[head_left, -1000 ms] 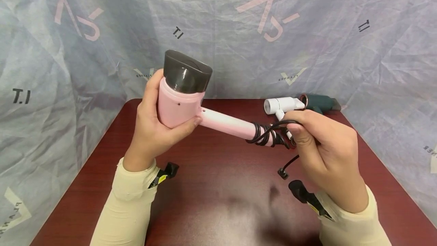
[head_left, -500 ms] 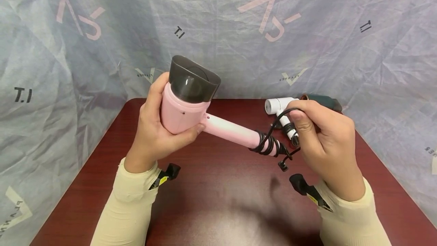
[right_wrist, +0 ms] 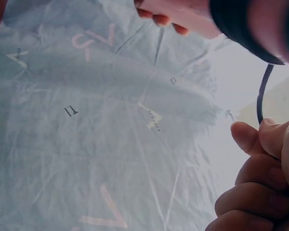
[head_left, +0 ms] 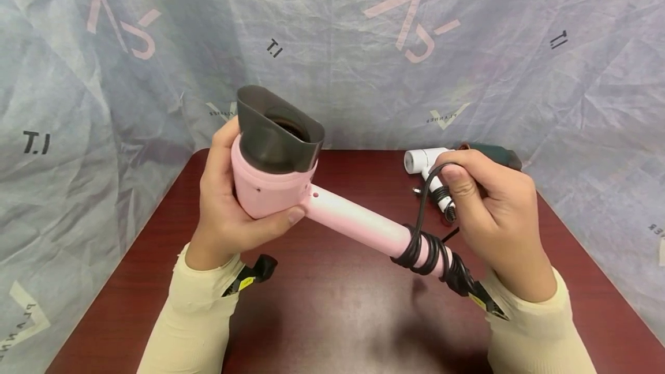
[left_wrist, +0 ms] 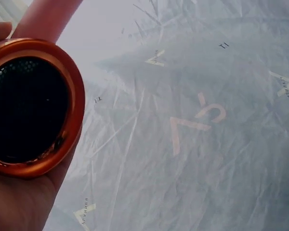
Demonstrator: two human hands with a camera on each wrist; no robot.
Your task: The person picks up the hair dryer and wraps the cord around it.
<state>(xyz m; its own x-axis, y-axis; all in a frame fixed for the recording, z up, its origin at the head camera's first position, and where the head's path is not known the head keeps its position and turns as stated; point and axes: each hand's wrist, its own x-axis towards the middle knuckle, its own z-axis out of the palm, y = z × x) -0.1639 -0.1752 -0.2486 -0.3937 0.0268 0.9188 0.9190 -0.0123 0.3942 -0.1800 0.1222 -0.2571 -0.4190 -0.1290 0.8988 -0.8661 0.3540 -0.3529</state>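
Observation:
My left hand (head_left: 220, 206) grips the head of a pink hair dryer (head_left: 358, 224), held up over the table with its handle slanting down to the right. A dark translucent nozzle (head_left: 275, 157) caps the head, its opening facing up. In the left wrist view, a copper-coloured ring (left_wrist: 77, 106) surrounds the dark mesh at the dryer's back end. Black cord (head_left: 431, 253) is coiled round the lower handle. Between thumb and forefinger, my right hand (head_left: 501, 227) pinches a strand of this cord, above and right of the coils. The right wrist view shows the pinched strand (right_wrist: 263, 91) too.
At the back right of the dark red table (head_left: 332, 305) lie a white hair dryer (head_left: 423, 160) with its cord wound on and a dark green one (head_left: 499, 156), partly behind my right hand. A grey printed curtain (head_left: 322, 85) hangs behind.
The pink hair dryer has tilted, its handle end swinging down and rightward and its nozzle opening turning toward the head camera. The pinched strand now runs more steeply. The dangling cord end has gone from sight.

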